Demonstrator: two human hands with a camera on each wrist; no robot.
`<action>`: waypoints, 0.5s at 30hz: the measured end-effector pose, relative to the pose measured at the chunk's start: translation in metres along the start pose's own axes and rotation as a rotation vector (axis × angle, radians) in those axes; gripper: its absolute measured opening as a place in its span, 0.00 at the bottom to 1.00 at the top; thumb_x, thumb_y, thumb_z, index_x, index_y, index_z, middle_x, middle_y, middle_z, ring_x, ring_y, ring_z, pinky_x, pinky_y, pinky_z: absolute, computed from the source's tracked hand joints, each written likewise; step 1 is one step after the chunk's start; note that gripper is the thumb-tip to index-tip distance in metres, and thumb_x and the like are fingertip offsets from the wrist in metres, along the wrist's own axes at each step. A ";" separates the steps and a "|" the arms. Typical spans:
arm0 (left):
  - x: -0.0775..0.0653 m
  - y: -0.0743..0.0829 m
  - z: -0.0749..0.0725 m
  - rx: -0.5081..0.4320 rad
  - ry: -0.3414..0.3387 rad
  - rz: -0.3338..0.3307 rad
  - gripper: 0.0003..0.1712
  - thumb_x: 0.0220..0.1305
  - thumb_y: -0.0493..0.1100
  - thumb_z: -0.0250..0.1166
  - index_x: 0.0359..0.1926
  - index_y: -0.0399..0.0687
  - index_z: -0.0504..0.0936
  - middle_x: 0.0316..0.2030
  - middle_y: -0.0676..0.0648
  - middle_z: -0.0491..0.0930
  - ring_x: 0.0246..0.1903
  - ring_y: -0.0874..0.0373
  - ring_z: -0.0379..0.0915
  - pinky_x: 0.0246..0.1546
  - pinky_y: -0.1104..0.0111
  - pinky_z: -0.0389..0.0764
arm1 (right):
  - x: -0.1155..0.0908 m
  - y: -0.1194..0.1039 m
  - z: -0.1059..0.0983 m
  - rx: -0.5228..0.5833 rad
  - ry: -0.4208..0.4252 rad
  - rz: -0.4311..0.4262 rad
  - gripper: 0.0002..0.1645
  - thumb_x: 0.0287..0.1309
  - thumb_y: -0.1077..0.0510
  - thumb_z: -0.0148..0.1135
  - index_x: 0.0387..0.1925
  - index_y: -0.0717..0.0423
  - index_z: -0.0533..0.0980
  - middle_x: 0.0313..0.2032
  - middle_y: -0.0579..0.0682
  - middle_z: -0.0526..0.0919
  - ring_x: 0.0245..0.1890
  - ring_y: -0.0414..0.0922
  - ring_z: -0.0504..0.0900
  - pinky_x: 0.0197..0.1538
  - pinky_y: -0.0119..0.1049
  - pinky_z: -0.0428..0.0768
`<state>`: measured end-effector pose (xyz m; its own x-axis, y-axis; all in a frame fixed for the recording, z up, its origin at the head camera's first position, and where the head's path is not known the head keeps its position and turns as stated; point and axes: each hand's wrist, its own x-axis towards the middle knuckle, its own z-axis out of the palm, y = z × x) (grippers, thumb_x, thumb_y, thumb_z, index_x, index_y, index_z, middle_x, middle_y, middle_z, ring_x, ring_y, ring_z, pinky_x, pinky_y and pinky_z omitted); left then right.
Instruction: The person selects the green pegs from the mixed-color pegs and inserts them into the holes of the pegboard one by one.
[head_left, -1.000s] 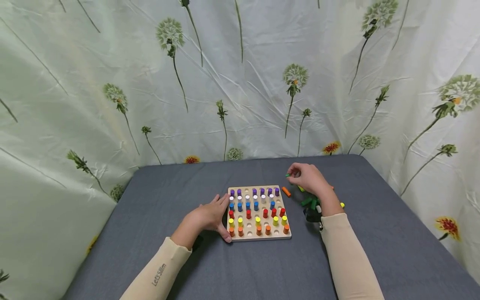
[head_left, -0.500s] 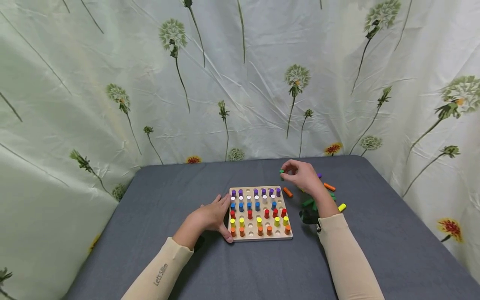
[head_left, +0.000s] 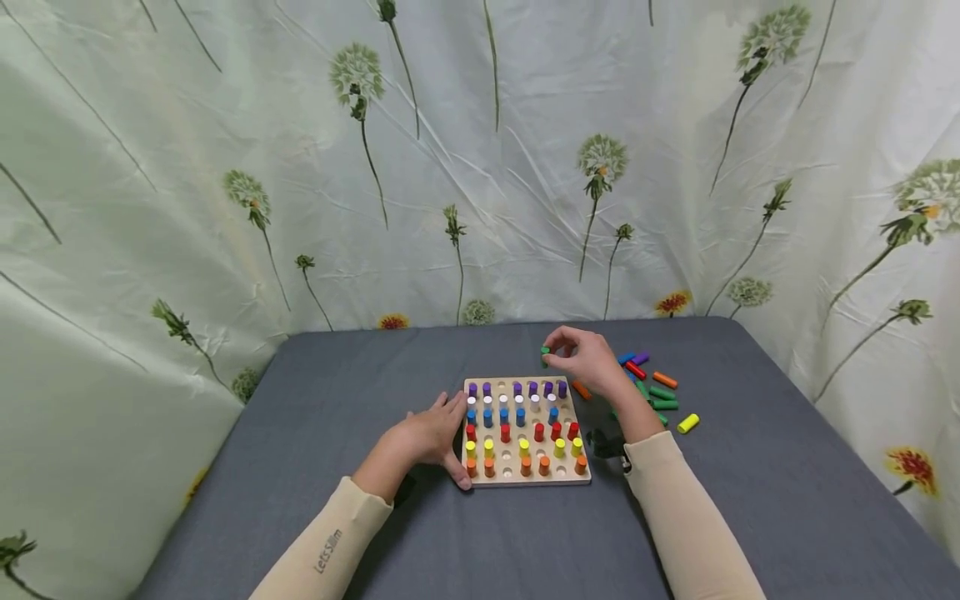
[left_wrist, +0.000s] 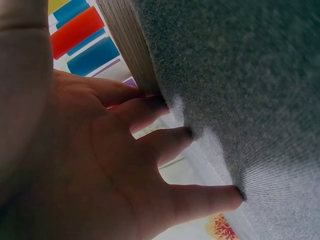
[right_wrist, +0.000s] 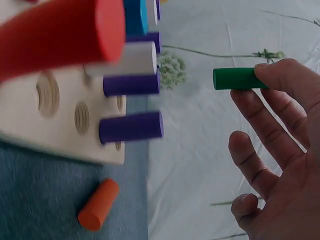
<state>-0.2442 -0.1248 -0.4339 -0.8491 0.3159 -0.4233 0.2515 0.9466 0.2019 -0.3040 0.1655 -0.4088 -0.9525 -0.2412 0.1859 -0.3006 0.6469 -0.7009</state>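
Observation:
A wooden pegboard (head_left: 528, 482) stands on the table, with rows of purple, white, blue, red, yellow and orange pegs upright in it and some bare holes (right_wrist: 82, 117). Along its left side lies my left hand (head_left: 422, 437), thumb at the near corner; the left wrist view shows its fingers straight and spread, fingertips (left_wrist: 235, 196) down at the grey cloth. My right hand (head_left: 588, 362) is beyond the board's far right corner. Between thumb and fingers it pinches a green peg (right_wrist: 234, 78), raised above the level of the purple pegs (right_wrist: 132, 126).
Right of the board lies a loose scatter of pegs, among them a yellow peg (head_left: 687, 423), an orange peg (head_left: 665, 380) and several green ones (head_left: 663, 405). One orange peg (right_wrist: 98, 204) lies close to the board's right edge. A flowered curtain (head_left: 420, 167) hangs behind the table.
My right hand has moved left toward the board with the green peg, which now stands more upright. The loose pegs behind it show more. The left hand stays at the board's edge.

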 end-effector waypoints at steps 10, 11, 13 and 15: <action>0.004 -0.001 0.003 0.009 -0.010 -0.020 0.84 0.40 0.70 0.85 0.87 0.49 0.44 0.87 0.46 0.45 0.87 0.45 0.38 0.76 0.29 0.57 | 0.010 -0.021 0.011 0.005 -0.075 -0.027 0.07 0.70 0.54 0.69 0.47 0.49 0.83 0.46 0.51 0.86 0.43 0.48 0.80 0.44 0.42 0.79; 0.004 -0.001 0.003 0.006 -0.011 -0.020 0.84 0.40 0.70 0.85 0.87 0.49 0.44 0.87 0.46 0.45 0.87 0.44 0.38 0.76 0.29 0.57 | 0.012 -0.023 0.012 0.010 -0.081 -0.032 0.06 0.70 0.54 0.69 0.46 0.49 0.83 0.46 0.51 0.86 0.43 0.48 0.80 0.45 0.43 0.80; 0.003 -0.002 0.002 0.001 -0.009 -0.019 0.84 0.40 0.70 0.85 0.87 0.49 0.43 0.87 0.46 0.44 0.87 0.45 0.38 0.76 0.29 0.56 | 0.017 -0.028 0.014 0.024 -0.093 -0.043 0.06 0.71 0.55 0.69 0.46 0.49 0.83 0.45 0.51 0.86 0.43 0.49 0.80 0.46 0.44 0.79; 0.003 -0.002 0.002 -0.005 -0.006 -0.017 0.84 0.40 0.70 0.85 0.87 0.49 0.44 0.87 0.46 0.45 0.87 0.45 0.38 0.76 0.29 0.56 | 0.022 -0.032 0.016 0.035 -0.111 -0.056 0.06 0.72 0.55 0.69 0.46 0.49 0.82 0.46 0.52 0.85 0.44 0.49 0.80 0.47 0.46 0.79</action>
<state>-0.2467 -0.1254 -0.4370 -0.8504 0.3004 -0.4319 0.2349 0.9514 0.1992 -0.3142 0.1278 -0.3936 -0.9227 -0.3555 0.1494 -0.3490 0.6051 -0.7156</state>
